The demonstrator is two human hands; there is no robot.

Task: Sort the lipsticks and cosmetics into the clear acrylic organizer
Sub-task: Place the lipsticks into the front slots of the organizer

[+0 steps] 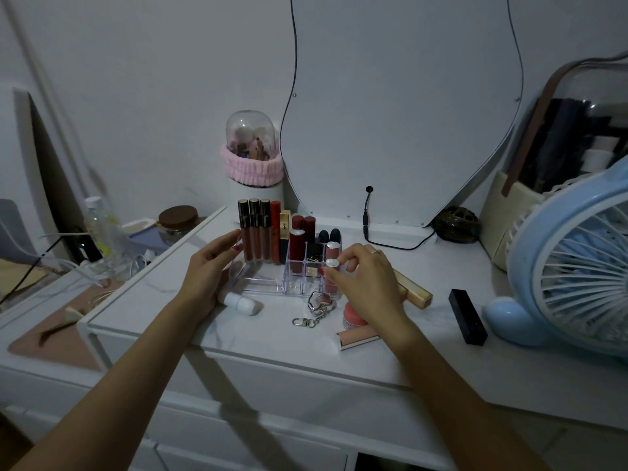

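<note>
**Two forearms reach over the bench to the organizer**

Nearest the camera, two bare forearms stretch forward from the lower corners and converge over the white bench (238,341). The left hand (210,270) is set on its edge, palm turned inward, fingers loosely spread and resting against the left end of the clear acrylic organizer (272,283); it steadies the organizer rather than closing around anything. The right hand (363,280) arches down from the wrist, a ring on one finger, its thumb and fingers (350,258) pinched on the silver cap of a pink lipstick (331,278), which stands upright in the front right compartment of the organizer.

Behind it, in the same column, stands a second silver-capped pink lipstick (333,248). Three tall lip glosses (255,229) with dark caps line the back left, beside a red tube (276,229) and a gold-cased lipstick (284,232). The long front left tray of the organizer holds nothing.

Loose on the bench in front lie a white stick (241,302) just beside the left hand, a heart-shaped keychain (317,309), a small pink jar (353,317), a pink tube (358,336) and a gold tube (416,294) partly under the right hand. A black lipstick (467,316) lies well apart to the right, near a blue fan (571,266).
</note>
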